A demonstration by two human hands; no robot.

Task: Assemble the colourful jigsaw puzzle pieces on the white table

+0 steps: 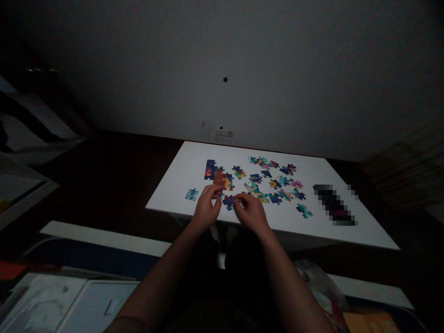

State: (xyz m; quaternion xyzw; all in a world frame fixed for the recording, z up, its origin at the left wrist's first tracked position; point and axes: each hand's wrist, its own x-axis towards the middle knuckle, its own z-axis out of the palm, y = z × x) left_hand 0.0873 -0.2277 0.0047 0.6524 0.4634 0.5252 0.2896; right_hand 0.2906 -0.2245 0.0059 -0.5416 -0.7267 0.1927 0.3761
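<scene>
Both hands rest on a small white table (180, 175) near its front edge. My left hand (206, 206) has its fingers curled, fingertips touching a joined cluster of puzzle pieces (219, 176). My right hand (250, 211) is curled too, its fingers pinching at a blue puzzle piece (228, 201) that lies between the two hands. Many loose coloured puzzle pieces (274, 184) are scattered over the middle of the table. One teal piece (192, 194) lies alone at the left, another teal piece (304, 211) at the right.
A dark blurred-out object (335, 204) lies on the table's right side. A grey wall (225, 69) stands behind the table. The dark floor surrounds it. Pale boxes or trays (69, 300) sit at the lower left, and an orange item (367, 321) at the lower right.
</scene>
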